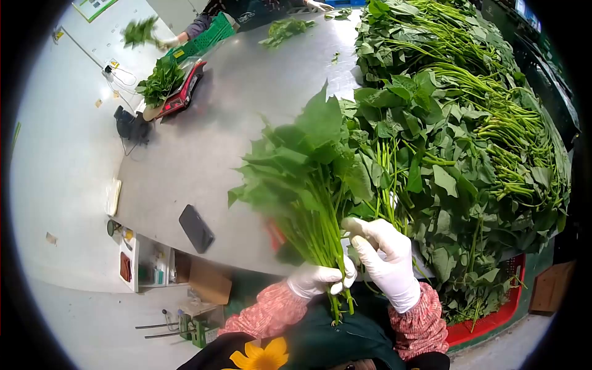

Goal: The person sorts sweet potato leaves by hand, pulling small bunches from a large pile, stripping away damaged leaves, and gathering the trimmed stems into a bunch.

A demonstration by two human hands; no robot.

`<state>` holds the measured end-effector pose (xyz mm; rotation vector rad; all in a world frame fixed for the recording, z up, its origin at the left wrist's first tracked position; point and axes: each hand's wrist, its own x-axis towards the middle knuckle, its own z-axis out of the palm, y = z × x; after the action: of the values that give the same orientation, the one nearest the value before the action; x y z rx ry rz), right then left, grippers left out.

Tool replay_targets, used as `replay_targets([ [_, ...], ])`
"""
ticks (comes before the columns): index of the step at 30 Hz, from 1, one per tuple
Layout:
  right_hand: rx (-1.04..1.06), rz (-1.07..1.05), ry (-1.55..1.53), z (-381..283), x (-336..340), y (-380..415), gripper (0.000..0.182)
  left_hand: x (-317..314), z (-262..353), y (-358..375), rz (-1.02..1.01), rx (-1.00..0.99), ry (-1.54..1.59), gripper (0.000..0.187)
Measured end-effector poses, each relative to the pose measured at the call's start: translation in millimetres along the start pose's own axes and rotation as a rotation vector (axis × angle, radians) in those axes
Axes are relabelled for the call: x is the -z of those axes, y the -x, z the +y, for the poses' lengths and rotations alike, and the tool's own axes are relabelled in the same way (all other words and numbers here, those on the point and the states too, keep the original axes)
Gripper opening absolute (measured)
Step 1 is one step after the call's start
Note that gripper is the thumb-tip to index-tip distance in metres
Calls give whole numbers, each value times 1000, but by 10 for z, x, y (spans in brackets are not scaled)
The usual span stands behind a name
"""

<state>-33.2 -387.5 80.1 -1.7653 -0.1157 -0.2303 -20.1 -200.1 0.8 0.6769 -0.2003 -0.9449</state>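
Observation:
In white gloves, both hands are in front of my body. My left hand (320,279) is closed around the lower stems of a bunch of leafy greens (305,179), which stands upright with broad leaves at the top. The cut stem ends stick out below that hand. Just right of the stems is my right hand (385,256), its thumb and forefinger bent with a gap between them. Beside and beyond it lies a large pile of leafy greens (456,135), with long stems lying across it.
A black phone (197,229) lies on the metal table (234,129). A red scale (184,92) carries more greens, beside a green crate (209,36). Across the table, another person's gloved hand (166,43) holds a bunch. A red crate (493,324) stands at lower right.

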Motion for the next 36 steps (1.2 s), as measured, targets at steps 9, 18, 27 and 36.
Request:
replay_targets([
  [9, 27, 41, -131, -25, -102, -301, 26, -61, -100, 18, -75, 17, 60, 30],
  [18, -372, 19, -691, -144, -49, -121, 15, -99, -119, -43, 106, -81, 135, 31],
  [27, -167, 130, -591, -142, -33, 87, 12, -138, 106, -30, 248, 22, 6, 38],
  [36, -225, 58, -426, -47, -176, 246, 23, -100, 115, -5, 256, -23, 106, 46],
])
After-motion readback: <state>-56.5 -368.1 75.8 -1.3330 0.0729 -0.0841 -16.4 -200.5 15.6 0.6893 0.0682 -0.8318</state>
